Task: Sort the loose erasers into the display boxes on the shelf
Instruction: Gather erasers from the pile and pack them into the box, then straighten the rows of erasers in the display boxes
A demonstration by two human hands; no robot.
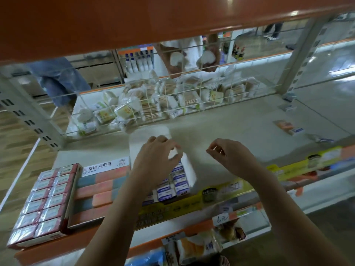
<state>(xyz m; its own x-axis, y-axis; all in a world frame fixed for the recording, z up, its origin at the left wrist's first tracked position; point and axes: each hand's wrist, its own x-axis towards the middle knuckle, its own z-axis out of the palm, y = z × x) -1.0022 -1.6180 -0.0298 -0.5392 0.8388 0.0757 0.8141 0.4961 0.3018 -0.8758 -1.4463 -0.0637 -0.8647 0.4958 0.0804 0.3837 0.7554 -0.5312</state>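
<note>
A white display box (190, 170) stands open on the shelf (230, 127), holding several blue-and-white wrapped erasers (180, 184); its lid flap (148, 134) stands up behind. My left hand (156, 159) hovers over this box, its fingers curled round a small white blurred piece (173, 153), probably an eraser. My right hand (229, 157) hangs just right of the box with fingers curled and nothing visible in them. Loose erasers lie far right: an orange one (285, 125), a blue-white one (297, 130), and another (324, 139).
Left of the white box sit a box of pink-and-grey erasers (96, 189) and a red box of wrapped erasers (46, 202). A wire basket of cotton swabs (153, 101) backs the shelf. An orange shelf (134, 20) hangs low overhead. People stand behind the rack.
</note>
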